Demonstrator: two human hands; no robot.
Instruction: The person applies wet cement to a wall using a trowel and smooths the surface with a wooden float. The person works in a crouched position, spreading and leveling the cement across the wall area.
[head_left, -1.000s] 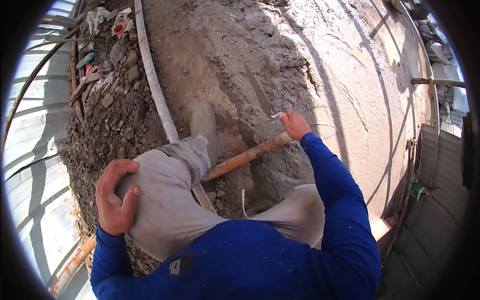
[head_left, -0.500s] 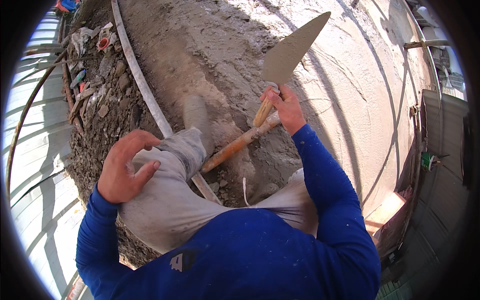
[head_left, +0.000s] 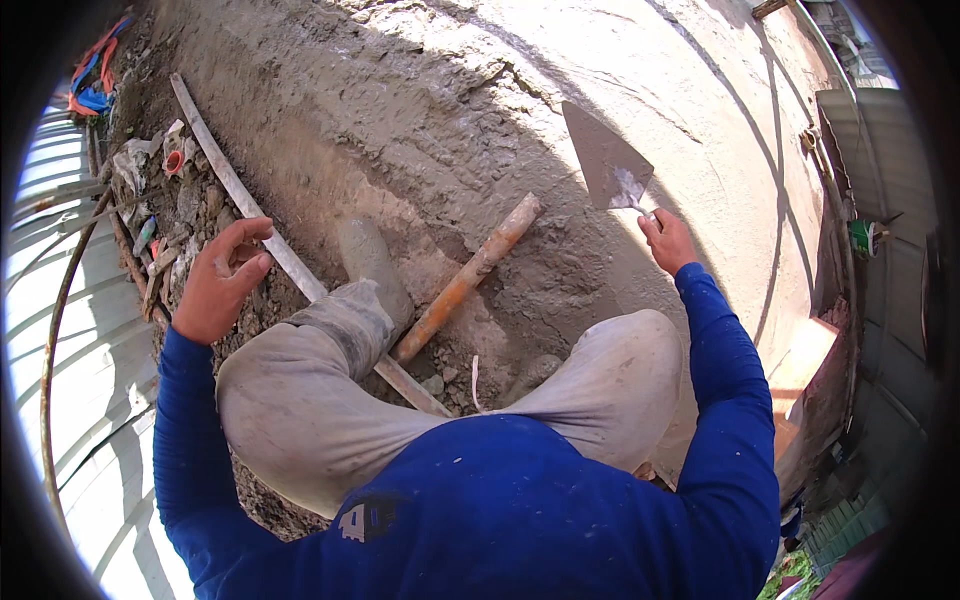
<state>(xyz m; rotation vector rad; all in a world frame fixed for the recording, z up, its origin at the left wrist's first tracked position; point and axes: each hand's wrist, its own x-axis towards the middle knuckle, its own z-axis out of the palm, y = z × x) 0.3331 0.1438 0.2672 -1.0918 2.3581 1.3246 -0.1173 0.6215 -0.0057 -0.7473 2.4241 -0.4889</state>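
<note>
My right hand (head_left: 667, 240) is closed round the handle of a pointed trowel (head_left: 605, 155). Its triangular blade is coated with grey mortar and points away to the upper left, over the wet mortar surface (head_left: 560, 240). Whether the blade touches that surface, I cannot tell. My left hand (head_left: 222, 281) is raised above my bent left knee, near a long pale pole (head_left: 235, 185). Its fingers are curled but apart, with nothing between them. Between my legs lies a short orange-stained pipe (head_left: 468, 275), clear of both hands.
Dirt and rubble (head_left: 185, 200) with scraps lie along the left, beside sunlit corrugated sheets (head_left: 95, 400). Blue and orange cloth (head_left: 95, 85) sits at the far left. A green container (head_left: 862, 238) is at the right, near a wooden board (head_left: 805, 360).
My right hand has moved right and nearer, and the trowel blade has swung from pointing up-right to pointing up-left. My left hand has lifted away from my knee toward the pole.
</note>
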